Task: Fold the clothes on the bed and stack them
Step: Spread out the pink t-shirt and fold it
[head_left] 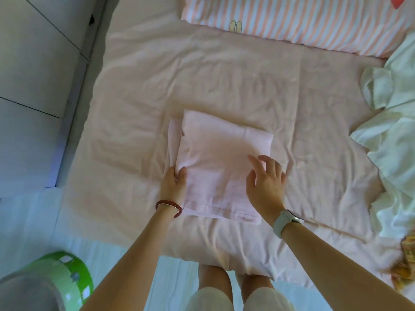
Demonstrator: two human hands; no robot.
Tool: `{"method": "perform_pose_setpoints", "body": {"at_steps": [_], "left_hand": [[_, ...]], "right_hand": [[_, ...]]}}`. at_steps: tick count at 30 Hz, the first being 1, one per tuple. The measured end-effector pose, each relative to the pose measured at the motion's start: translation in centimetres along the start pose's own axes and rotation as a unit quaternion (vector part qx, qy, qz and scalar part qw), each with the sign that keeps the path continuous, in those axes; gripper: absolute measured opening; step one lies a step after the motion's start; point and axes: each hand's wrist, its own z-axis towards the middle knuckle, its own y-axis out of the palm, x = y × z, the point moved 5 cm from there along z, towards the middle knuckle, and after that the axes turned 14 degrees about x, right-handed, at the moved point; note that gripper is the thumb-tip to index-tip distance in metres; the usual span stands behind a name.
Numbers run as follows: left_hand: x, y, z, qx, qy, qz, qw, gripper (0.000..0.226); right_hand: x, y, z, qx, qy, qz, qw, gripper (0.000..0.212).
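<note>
A pale pink folded garment (215, 158) lies as a rough square on the pink bed sheet (224, 81), near the bed's front edge. My left hand (174, 186) pinches the garment's left edge between thumb and fingers. My right hand (265, 182) hovers over the garment's right side with fingers spread and relaxed, holding nothing. A heap of white unfolded clothes (393, 131) lies at the right side of the bed.
A pink-and-white striped pillow (303, 21) lies along the far edge. Grey cabinet doors (33, 63) stand to the left. A green round object (62, 279) sits on the floor at lower left. A yellow patterned cloth (406, 261) shows at lower right.
</note>
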Motion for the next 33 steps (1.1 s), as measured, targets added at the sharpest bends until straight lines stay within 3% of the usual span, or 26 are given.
{"method": "perform_pose_setpoints", "body": {"at_steps": [3, 6, 10, 13, 16, 18, 20, 21, 25, 30, 33], "left_hand": [[-0.5, -1.2, -1.1, 0.020, 0.032, -0.028, 0.999, 0.034], [-1.7, -2.2, -0.7, 0.039, -0.007, -0.030, 0.999, 0.025], [-2.2, -2.7, 0.3, 0.046, -0.037, 0.065, 0.996, 0.004], [0.9, -3.1, 0.8, 0.123, 0.149, 0.166, 0.967, 0.041], [4.7, -0.6, 0.6, 0.120, 0.399, 0.260, 0.871, 0.052], [6.1, 2.0, 0.8, 0.074, 0.474, 0.317, 0.818, 0.054], [6.0, 4.1, 2.0, 0.034, 0.490, 0.371, 0.789, 0.055], [5.3, 4.7, 2.9, 0.020, 0.473, 0.392, 0.789, 0.056], [1.8, 5.2, 6.1, -0.004, 0.354, 0.397, 0.847, 0.056], [2.8, 4.5, 6.3, -0.004, 0.334, 0.314, 0.889, 0.058], [2.5, 1.6, 5.6, 0.085, 0.248, 0.151, 0.953, 0.061]], "right_hand": [[0.3, 1.2, 0.4, -0.057, -0.042, -0.056, 0.996, 0.054], [0.0, 3.6, 0.4, -0.125, -0.067, -0.079, 0.987, 0.060], [0.0, 5.8, 0.2, -0.166, -0.061, -0.100, 0.979, 0.057], [-0.4, 5.8, 0.6, -0.138, -0.070, -0.109, 0.982, 0.056], [-1.6, 5.2, 1.2, -0.087, -0.111, -0.101, 0.985, 0.056], [-2.2, 5.4, 1.6, -0.070, -0.135, -0.096, 0.984, 0.054], [-2.2, 6.2, 2.0, -0.067, -0.142, -0.092, 0.983, 0.050], [-1.9, 6.7, 2.0, -0.069, -0.143, -0.097, 0.983, 0.050], [-0.6, 8.7, 1.7, -0.100, -0.147, -0.148, 0.973, 0.052], [-0.6, 8.2, 1.8, -0.108, -0.139, -0.115, 0.978, 0.052], [1.3, 5.5, 0.9, -0.043, 0.007, -0.013, 0.999, 0.054]]}}
